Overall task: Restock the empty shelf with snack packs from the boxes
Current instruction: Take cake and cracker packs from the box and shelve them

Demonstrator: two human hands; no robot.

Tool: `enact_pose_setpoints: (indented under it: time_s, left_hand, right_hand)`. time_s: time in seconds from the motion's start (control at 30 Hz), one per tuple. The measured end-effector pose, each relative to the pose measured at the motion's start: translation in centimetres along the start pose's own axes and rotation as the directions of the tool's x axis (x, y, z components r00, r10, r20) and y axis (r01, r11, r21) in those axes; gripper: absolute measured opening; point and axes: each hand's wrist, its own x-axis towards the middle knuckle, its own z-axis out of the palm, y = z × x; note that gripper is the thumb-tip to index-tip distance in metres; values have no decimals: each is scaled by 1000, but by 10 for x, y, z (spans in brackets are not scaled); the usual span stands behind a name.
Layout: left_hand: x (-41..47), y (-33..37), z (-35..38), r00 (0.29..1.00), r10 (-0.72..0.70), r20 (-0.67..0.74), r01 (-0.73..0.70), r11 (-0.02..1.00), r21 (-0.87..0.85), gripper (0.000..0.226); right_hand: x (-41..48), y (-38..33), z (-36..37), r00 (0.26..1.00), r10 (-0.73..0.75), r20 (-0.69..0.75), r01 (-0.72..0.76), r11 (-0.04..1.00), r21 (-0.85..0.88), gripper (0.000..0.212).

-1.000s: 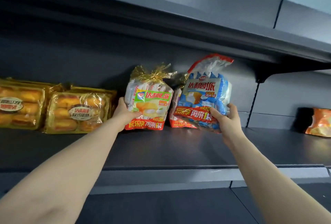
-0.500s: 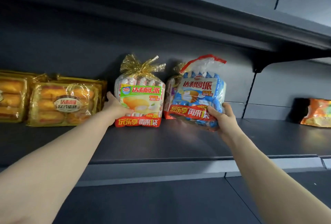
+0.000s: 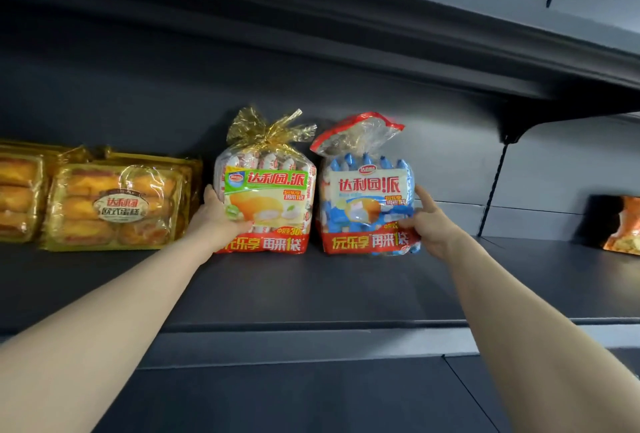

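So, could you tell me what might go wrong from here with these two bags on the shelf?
The blue bag stands tall; when the right grip lets go, it may tip forward onto the shelf.
The left grip sits in the narrow gap between the green bag and the cake tray; pulling out could drag either one.
The bags stand close, so one falling might knock the other.

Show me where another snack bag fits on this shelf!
Bare dark grey shelf lies between the blue-wrapped pie bag and the orange packet far right, and along the front. Left is crowded: gold cake trays, left hand, green-label pie bag packed close.
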Motion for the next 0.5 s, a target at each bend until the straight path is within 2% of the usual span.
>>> enact_pose_setpoints:
  time_s: [0.1,0.23,0.3,0.43,0.5]
  left_hand:
    - [3,-3,1,999,34,-9,-34,999,-10,98]
    - [6,-7,3,998,61,-4,-61,998,6,90]
    - [8,-8,3,998,65,7,-65,998,16,84]
    - [11,-9,4,998,59,12,-60,998,37,77]
    - [12,-9,5,998,55,9,-56,998,40,78]
  right_hand:
    - [12,5,20,991,-76,-106,59,987,-153,62]
    - [18,18,37,989,45,-143,-47,999,-8,47]
    - [19,21,41,983,78,-164,-78,997,10,39]
    - [35,22,42,932,74,-354,-108,991,-78,38]
    - [40,23,41,914,65,-400,-127,983,-132,33]
